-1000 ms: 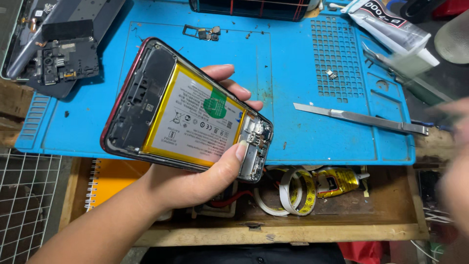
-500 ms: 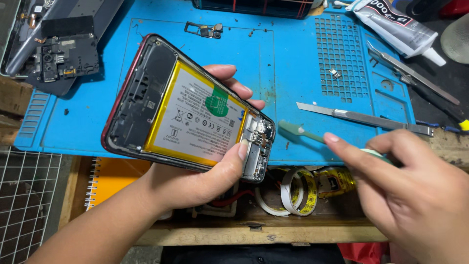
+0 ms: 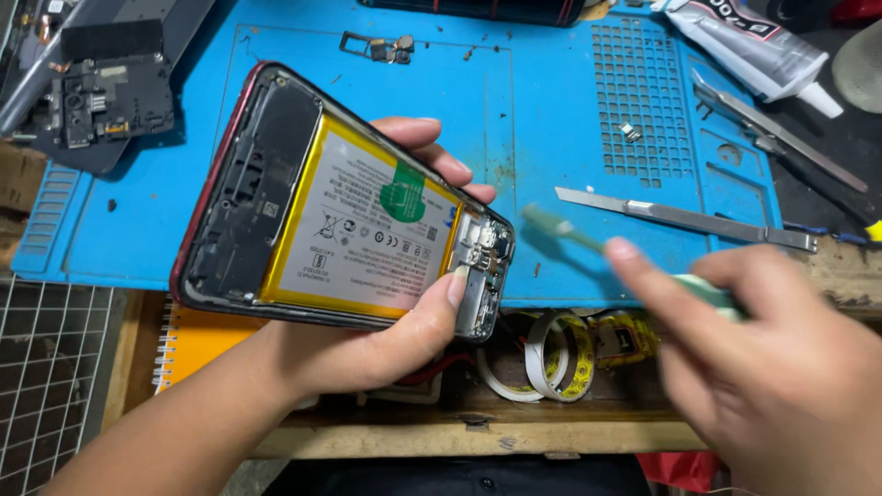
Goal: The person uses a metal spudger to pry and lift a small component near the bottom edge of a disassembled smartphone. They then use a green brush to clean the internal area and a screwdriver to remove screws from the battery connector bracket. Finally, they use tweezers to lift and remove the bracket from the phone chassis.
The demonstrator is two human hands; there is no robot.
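Left hand (image 3: 367, 344) gripped the opened phone (image 3: 340, 202), back cover off and battery (image 3: 363, 225) exposed, thumb on its lower edge and fingers behind the upper edge, tilted above the blue work mat (image 3: 551, 119). Right hand (image 3: 763, 358), motion-blurred, was closed around a pale green tool (image 3: 574, 234), its tip just beside the phone's bottom end. A flat metal blade (image 3: 684, 219) lay on the mat beyond the tool.

Labels and packaging on the repair mat

White battery label (image 3: 367, 237) with a green round sticker (image 3: 402, 193) inside the opened phone; a white-and-black glue tube (image 3: 749, 46) at the mat's (image 3: 570, 129) far right corner.
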